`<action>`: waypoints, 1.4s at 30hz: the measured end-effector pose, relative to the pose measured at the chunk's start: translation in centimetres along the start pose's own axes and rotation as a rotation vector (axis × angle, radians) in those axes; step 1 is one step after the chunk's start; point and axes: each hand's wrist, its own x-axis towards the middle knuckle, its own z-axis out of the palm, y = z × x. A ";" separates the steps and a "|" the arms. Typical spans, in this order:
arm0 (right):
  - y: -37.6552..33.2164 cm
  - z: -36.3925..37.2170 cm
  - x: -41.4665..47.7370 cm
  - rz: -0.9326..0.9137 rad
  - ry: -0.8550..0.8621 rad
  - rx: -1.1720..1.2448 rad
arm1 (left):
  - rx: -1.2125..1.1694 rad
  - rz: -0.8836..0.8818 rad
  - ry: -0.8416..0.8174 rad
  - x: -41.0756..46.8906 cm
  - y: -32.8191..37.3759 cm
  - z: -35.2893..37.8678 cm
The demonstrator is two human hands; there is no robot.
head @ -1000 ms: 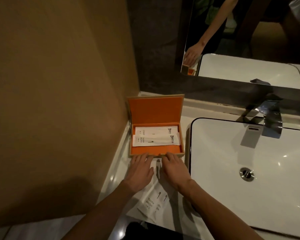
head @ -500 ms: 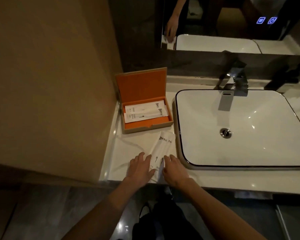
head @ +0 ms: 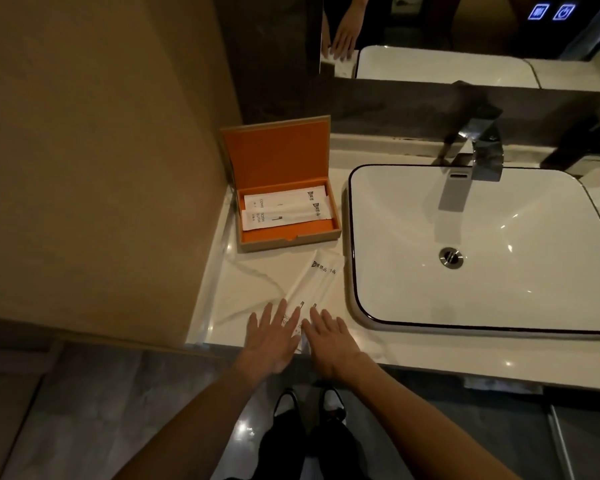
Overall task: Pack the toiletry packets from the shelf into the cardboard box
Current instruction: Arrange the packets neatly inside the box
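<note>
An open cardboard box (head: 257, 242) with an orange lining stands on the white counter (head: 243, 285), its lid upright against the wall. Two white toiletry packets (head: 284, 209) lie side by side inside it. More white packets (head: 314, 282) lie on the counter in front of the box, running diagonally toward me. My left hand (head: 272, 336) and my right hand (head: 331, 339) rest flat, fingers spread, on the near ends of these packets at the counter's front edge. Neither hand grips anything.
A white rectangular sink (head: 482, 247) with a chrome tap (head: 478, 161) fills the counter to the right. A beige wall (head: 101, 161) closes the left side. A mirror (head: 465, 32) runs along the back. My feet (head: 309, 405) show on the dark floor below.
My hands have slid back from the box's front wall to the counter's near edge, along the loose packets. The view has pulled back and shows more sink and floor.
</note>
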 end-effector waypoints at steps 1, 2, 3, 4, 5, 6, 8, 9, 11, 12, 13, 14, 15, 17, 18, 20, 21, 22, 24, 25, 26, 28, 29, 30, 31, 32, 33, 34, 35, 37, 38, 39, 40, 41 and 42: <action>-0.1 0.1 -0.1 0.003 0.008 -0.028 | -0.001 0.003 0.004 -0.1 -0.2 0.2; -0.2 0.0 -0.1 -0.001 0.017 -0.061 | 0.000 0.002 0.011 -0.3 -0.5 0.3; -0.5 -0.1 -0.1 -0.004 0.019 -0.096 | 0.002 -0.001 0.016 -0.4 -0.8 0.3; -0.9 -0.1 -0.1 -0.005 0.015 -0.128 | 0.001 -0.009 0.020 -0.5 -1.2 0.3; -1.3 -0.3 -0.1 -0.006 0.013 -0.151 | -0.004 -0.023 0.029 -0.5 -1.5 0.2; -1.7 -0.4 0.0 -0.008 0.018 -0.158 | -0.013 -0.040 0.040 -0.5 -1.8 0.1; -2.2 -0.9 0.3 -0.030 0.070 -0.133 | -0.044 -0.062 0.062 -0.4 -2.4 -0.2; -2.2 -1.2 0.5 -0.046 0.121 -0.104 | -0.063 -0.067 0.080 -0.4 -2.6 -0.3; -1.7 -2.0 1.1 -0.073 0.235 -0.051 | -0.091 -0.093 0.134 -0.1 -3.0 -0.3; -1.3 -2.5 1.5 -0.081 0.273 -0.049 | -0.104 -0.115 0.164 0.1 -3.0 -0.4; -0.8 -2.9 2.0 -0.086 0.292 -0.071 | -0.117 -0.137 0.189 0.4 -3.0 -0.6; -0.2 -3.3 2.4 -0.092 0.292 -0.110 | -0.126 -0.152 0.206 0.6 -3.0 -0.7; 0.4 -3.6 2.9 -0.102 0.278 -0.157 | -0.127 -0.158 0.215 0.8 -2.9 -0.9; 1.6 -4.0 3.9 -0.145 0.245 -0.265 | -0.101 -0.153 0.223 1.2 -2.9 -1.2; 2.0 -4.1 4.2 -0.163 0.227 -0.316 | -0.089 -0.146 0.216 1.4 -2.9 -1.2; 2.5 -4.0 4.4 -0.179 0.213 -0.381 | -0.086 -0.135 0.197 1.7 -2.9 -1.1; 2.6 -3.8 4.3 -0.185 0.214 -0.396 | -0.087 -0.139 0.190 1.8 -2.9 -0.9; 2.5 -3.4 4.2 -0.190 0.213 -0.402 | -0.087 -0.145 0.187 1.8 -2.9 -0.9; 2.2 -2.5 3.9 -0.201 0.207 -0.408 | -0.079 -0.162 0.183 1.8 -3.0 -0.9; 2.0 -2.1 3.8 -0.204 0.207 -0.401 | -0.076 -0.177 0.182 1.8 -3.1 -1.0; 1.8 -1.8 3.7 -0.210 0.216 -0.387 | -0.070 -0.193 0.185 1.7 -3.2 -1.1; 1.5 -1.6 3.7 -0.243 0.253 -0.366 | -0.059 -0.212 0.204 1.5 -3.6 -1.1; 1.6 -1.7 3.8 -0.267 0.268 -0.358 | -0.058 -0.213 0.214 1.5 -3.7 -1.1; 1.7 -1.8 4.0 -0.293 0.289 -0.356 | -0.058 -0.212 0.221 1.5 -3.8 -1.2; 1.8 -2.0 4.2 -0.314 0.308 -0.359 | -0.058 -0.210 0.224 1.6 -3.8 -1.3; 2.0 -2.2 4.4 -0.328 0.314 -0.363 | -0.061 -0.206 0.222 1.7 -3.8 -1.4; 2.3 -2.4 4.6 -0.339 0.293 -0.364 | -0.064 -0.201 0.215 1.8 -3.8 -1.5; 2.7 -2.6 4.8 -0.347 0.253 -0.368 | -0.063 -0.195 0.210 1.9 -3.6 -1.5; 3.0 -2.9 5.0 -0.348 0.217 -0.381 | -0.058 -0.190 0.206 2.0 -3.5 -1.6; 3.5 -3.1 5.4 -0.351 0.200 -0.425 | -0.052 -0.185 0.195 2.0 -3.2 -1.7; 3.7 -3.1 5.5 -0.350 0.201 -0.440 | -0.058 -0.190 0.192 2.1 -3.0 -1.6; 3.8 -3.0 5.5 -0.349 0.202 -0.448 | -0.067 -0.199 0.194 2.1 -2.9 -1.5; 3.7 -2.8 5.3 -0.347 0.204 -0.451 | -0.073 -0.206 0.199 2.1 -2.9 -1.3; 3.6 -2.7 5.1 -0.342 0.199 -0.447 | -0.077 -0.213 0.204 2.1 -2.8 -1.3; 3.4 -2.5 4.9 -0.336 0.196 -0.433 | -0.079 -0.220 0.207 2.0 -2.8 -1.2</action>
